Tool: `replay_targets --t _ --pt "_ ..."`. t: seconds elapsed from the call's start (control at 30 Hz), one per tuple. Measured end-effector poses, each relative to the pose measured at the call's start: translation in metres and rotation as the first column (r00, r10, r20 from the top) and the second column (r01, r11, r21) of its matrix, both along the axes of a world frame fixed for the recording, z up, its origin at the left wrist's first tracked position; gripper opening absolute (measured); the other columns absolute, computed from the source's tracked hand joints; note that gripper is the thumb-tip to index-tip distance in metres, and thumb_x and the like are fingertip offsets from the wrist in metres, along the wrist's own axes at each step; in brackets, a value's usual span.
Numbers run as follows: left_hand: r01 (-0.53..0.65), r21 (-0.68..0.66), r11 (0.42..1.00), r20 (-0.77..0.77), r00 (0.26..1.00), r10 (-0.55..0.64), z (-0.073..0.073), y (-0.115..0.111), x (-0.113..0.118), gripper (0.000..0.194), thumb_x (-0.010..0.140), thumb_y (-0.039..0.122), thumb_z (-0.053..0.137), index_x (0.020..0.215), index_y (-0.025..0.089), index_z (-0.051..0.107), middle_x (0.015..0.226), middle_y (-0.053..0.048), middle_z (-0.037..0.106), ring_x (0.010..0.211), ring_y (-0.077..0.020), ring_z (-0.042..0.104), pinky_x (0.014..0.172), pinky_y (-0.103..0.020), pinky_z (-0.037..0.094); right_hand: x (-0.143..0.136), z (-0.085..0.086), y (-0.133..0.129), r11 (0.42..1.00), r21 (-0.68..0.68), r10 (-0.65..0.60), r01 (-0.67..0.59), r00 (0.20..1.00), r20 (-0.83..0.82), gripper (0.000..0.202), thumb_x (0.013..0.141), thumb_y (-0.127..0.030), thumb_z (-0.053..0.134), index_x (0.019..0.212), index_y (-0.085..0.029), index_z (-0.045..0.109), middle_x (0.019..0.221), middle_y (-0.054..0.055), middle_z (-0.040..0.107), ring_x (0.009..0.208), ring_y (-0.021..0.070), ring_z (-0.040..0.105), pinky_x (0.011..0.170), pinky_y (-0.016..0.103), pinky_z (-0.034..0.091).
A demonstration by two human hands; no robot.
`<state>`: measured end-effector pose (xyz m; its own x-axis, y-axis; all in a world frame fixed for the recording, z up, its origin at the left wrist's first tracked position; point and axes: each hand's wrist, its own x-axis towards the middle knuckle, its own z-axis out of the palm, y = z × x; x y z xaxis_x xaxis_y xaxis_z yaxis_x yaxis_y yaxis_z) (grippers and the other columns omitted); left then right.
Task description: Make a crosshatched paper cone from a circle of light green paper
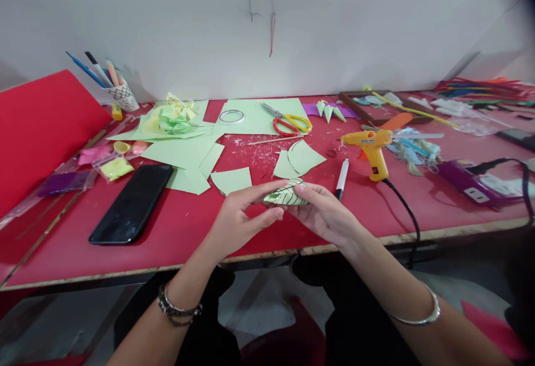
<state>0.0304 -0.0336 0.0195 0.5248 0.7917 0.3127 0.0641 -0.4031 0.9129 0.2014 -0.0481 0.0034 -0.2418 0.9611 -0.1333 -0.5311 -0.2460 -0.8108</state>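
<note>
Just above the table's front edge, a piece of light green paper (288, 194) with black drawn lines is curled into a roll or cone. My right hand (328, 213) pinches its right end, thumb on top and the other fingers beneath. At the left end, the fingers of my left hand (242, 218) curve behind the paper, while the thumb points across below it. Cut green pieces (307, 157) with curved black outlines lie beyond my hands, and another cut piece (232, 180) is close to my left fingers. A white marker (343, 176) rests beyond my right hand.
Scissors (288, 122) and a tape ring (232, 116) lie on green sheets (179, 151). A yellow glue gun (371, 149) stands right, its cord crossing the table edge. A black phone (132, 204) is left. Small green cones (328, 112) sit at the back.
</note>
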Motion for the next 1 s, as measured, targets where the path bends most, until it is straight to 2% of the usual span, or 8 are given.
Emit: replay_targets --t 0.1,0.37,0.47,0.53,0.63,0.73,0.87,1.0 --pt "0.020 -0.035 0.999 0.031 0.999 -0.019 0.000 0.000 -0.001 0.036 0.078 0.022 0.056 0.114 0.022 0.055 0.098 -0.004 0.066 0.071 -0.0104 0.063 0.070 -0.020 0.049 0.000 0.001 0.000 1.000 -0.005 -0.013 0.013 1.000 -0.004 0.013 0.070 -0.029 0.065 0.075 -0.018 0.069 0.076 0.000 0.068 0.070 0.0090 0.060 0.065 0.018 0.048" --pt "-0.065 -0.158 0.985 0.049 0.996 0.074 -0.003 0.000 0.004 0.033 0.081 0.027 0.052 0.113 0.020 0.056 0.078 -0.001 0.068 0.062 -0.0078 0.061 0.065 -0.017 0.049 -0.004 0.003 -0.001 0.998 -0.021 -0.059 0.058 0.998 -0.014 0.012 0.075 -0.027 0.059 0.077 -0.017 0.065 0.082 0.001 0.065 0.076 0.0101 0.059 0.070 0.020 0.048" --pt "-0.094 -0.161 0.982 0.033 0.994 0.100 -0.002 0.000 0.005 0.034 0.080 0.028 0.052 0.113 0.019 0.056 0.078 -0.002 0.067 0.063 -0.0079 0.061 0.064 -0.016 0.049 -0.005 0.001 0.000 0.994 0.001 -0.106 0.106 0.993 0.059 0.013 0.076 -0.030 0.058 0.083 -0.019 0.060 0.085 0.001 0.061 0.077 0.0112 0.057 0.070 0.023 0.048" --pt "-0.122 -0.138 0.983 0.015 0.992 0.125 -0.002 0.000 0.004 0.034 0.081 0.029 0.052 0.113 0.019 0.056 0.074 -0.001 0.066 0.063 -0.0078 0.060 0.062 -0.016 0.048 -0.004 -0.001 0.001 0.981 0.087 -0.188 0.174 0.964 0.189 0.016 0.075 -0.032 0.058 0.087 -0.021 0.055 0.088 0.001 0.057 0.079 0.0122 0.056 0.071 0.026 0.048" --pt "-0.156 -0.091 0.984 -0.024 0.988 0.155 0.000 0.001 0.003 0.033 0.081 0.030 0.050 0.113 0.020 0.056 0.068 0.001 0.063 0.060 -0.0074 0.058 0.060 -0.015 0.047 0.000 -0.002 0.002 0.884 0.393 -0.424 0.254 0.789 0.445 0.026 0.071 -0.028 0.062 0.094 -0.024 0.050 0.091 0.001 0.053 0.086 0.0139 0.053 0.075 0.028 0.046" --pt "-0.175 -0.068 0.982 -0.054 0.984 0.171 0.000 0.002 0.001 0.034 0.081 0.030 0.050 0.113 0.020 0.056 0.068 0.001 0.061 0.058 -0.0072 0.057 0.059 -0.016 0.046 0.005 0.002 0.002 0.727 0.677 -0.600 0.112 0.582 0.548 0.028 0.071 -0.022 0.062 0.096 -0.024 0.051 0.092 0.002 0.053 0.089 0.0155 0.052 0.080 0.030 0.043" --pt "-0.181 -0.065 0.981 -0.067 0.982 0.176 0.000 0.002 0.001 0.032 0.081 0.030 0.050 0.110 0.020 0.058 0.065 0.002 0.059 0.057 -0.0077 0.056 0.057 -0.016 0.046 0.008 0.007 0.000 0.623 0.774 -0.662 -0.113 0.451 0.598 0.009 0.076 -0.021 0.058 0.085 -0.022 0.059 0.085 0.003 0.060 0.084 0.0161 0.055 0.078 0.030 0.043" --pt "-0.173 -0.089 0.981 -0.052 0.984 0.169 0.000 0.001 0.003 0.032 0.081 0.029 0.049 0.109 0.018 0.059 0.061 0.002 0.057 0.058 -0.0089 0.056 0.057 -0.018 0.045 0.008 0.008 -0.001 0.553 0.823 -0.762 -0.130 0.321 0.563 0.005 0.078 -0.021 0.056 0.079 -0.022 0.061 0.080 0.002 0.064 0.079 0.0164 0.058 0.075 0.032 0.040"
